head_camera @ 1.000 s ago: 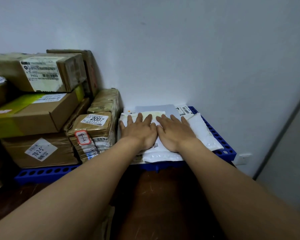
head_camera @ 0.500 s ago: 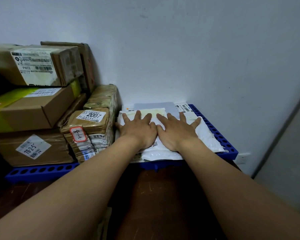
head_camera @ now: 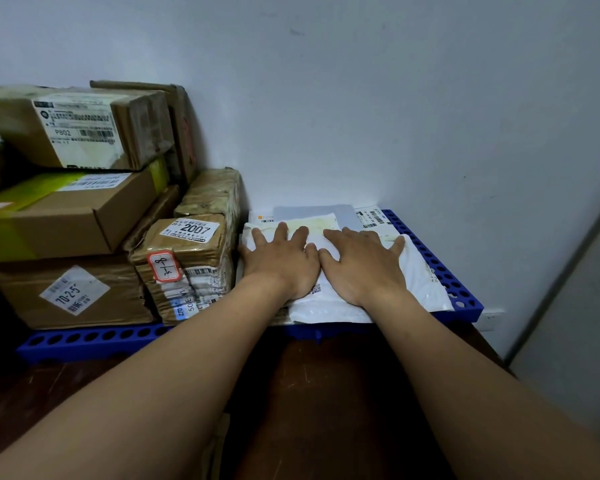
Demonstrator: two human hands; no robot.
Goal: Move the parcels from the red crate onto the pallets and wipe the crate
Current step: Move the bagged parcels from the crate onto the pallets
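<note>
Head view: a stack of flat parcels (head_camera: 423,289) is seen lying on the right end of a blue pallet (head_camera: 90,341), close against the wall behind it. The pallet is made of hard plastic pierced with rows of round holes. The top parcel is a soft, glossy white plastic mailer, slightly wrinkled; a cream envelope (head_camera: 317,224) and a grey one (head_camera: 312,211) are laid flat beneath it, nearer the wall. The stack's edges are set roughly square with the pallet's edges, printed labels turned upward. Which side of the top mailer is the longer cannot be told, since much of it is covered.

The left hand (head_camera: 281,268) and the right hand (head_camera: 364,271) are laid palm down on the top mailer, side by side and touching at the thumbs. The fingers are held straight and slightly spread, pointing toward the wall; nothing is gripped, the mailer is only pressed flat.

On the pallet's middle, just beside the stack, a block-shaped parcel marked 2007 (head_camera: 187,265) is wrapped in shiny brown tape. Toward the pallet's left end, matte cardboard boxes (head_camera: 66,216) are piled in tiers.
</note>
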